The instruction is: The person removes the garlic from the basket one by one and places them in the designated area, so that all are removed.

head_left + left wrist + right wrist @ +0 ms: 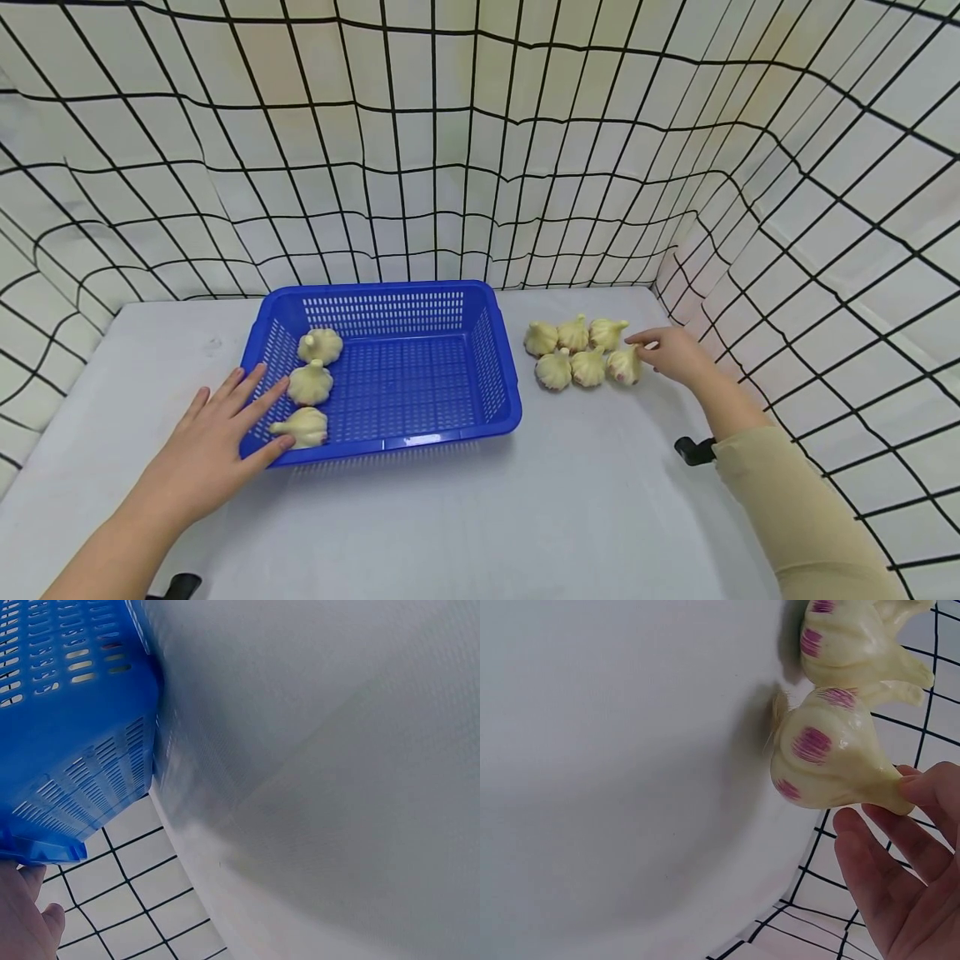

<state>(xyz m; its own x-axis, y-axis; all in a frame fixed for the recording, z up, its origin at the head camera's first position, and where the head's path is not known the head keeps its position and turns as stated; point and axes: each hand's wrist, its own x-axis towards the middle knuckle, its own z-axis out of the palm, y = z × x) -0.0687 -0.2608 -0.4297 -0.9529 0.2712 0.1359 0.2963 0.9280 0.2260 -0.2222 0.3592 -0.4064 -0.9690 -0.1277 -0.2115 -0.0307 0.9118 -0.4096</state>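
Observation:
Six garlic bulbs would be several: a cluster of pale garlic bulbs (588, 367) sits in two rows on the white table. At its near right corner, my right hand (670, 353) pinches the stem of one garlic bulb (832, 754) between thumb and finger; purple streaks mark its skin. My left hand (213, 446) lies with spread, straight fingers over the left rim of a blue plastic basket (405, 442). Three garlic bulbs (310, 384) line the basket's left side. In the left wrist view, fingertips (31, 879) touch the basket's rim.
A black wire grid (435, 167) with white sheeting behind it stands along the back and sides of the table (480, 525). Black wrist-camera mounts (693, 451) show by both forearms.

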